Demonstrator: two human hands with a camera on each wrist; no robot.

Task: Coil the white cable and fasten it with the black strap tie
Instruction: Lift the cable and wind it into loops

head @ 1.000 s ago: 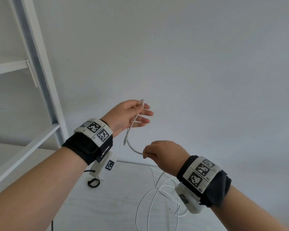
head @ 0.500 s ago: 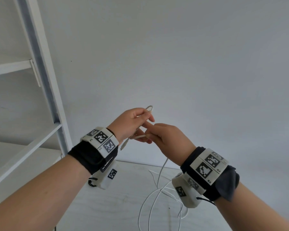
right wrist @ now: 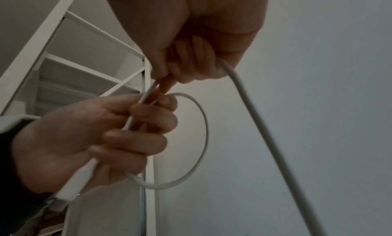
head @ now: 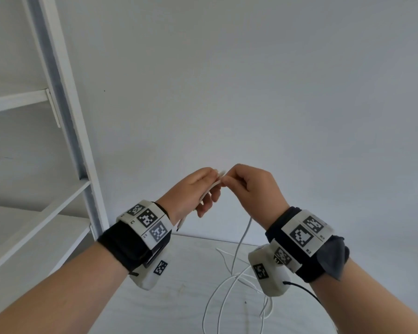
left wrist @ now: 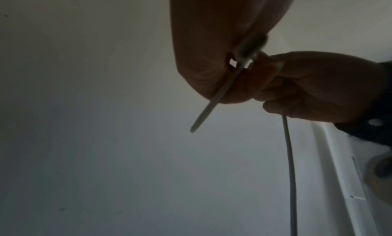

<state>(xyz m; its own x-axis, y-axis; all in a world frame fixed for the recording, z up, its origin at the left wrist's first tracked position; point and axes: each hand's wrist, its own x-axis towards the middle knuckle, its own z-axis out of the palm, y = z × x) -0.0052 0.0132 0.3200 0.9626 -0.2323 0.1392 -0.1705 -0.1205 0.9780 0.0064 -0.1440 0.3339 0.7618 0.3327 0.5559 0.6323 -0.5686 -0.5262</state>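
My left hand (head: 211, 183) is raised above the table with its fingers curled round the white cable (head: 239, 247) near its plug end (head: 182, 222), which sticks out below the palm. My right hand (head: 229, 180) pinches the cable right beside the left fingertips. In the right wrist view a small loop (right wrist: 203, 139) of cable curves between the left hand (right wrist: 127, 130) and the right hand (right wrist: 191, 60). From the right hand the cable hangs down to loose tangled turns (head: 217, 297) on the table. The black strap tie is hidden.
A white shelf unit (head: 65, 116) stands at the left against a plain white wall. Below the hands is a white table (head: 174, 304). A thin black wire (head: 304, 290) runs from the right wrist camera.
My right hand rose from low on the right up to the left hand's fingertips, bringing the cable with it into a loop. Both hands sit a little higher.
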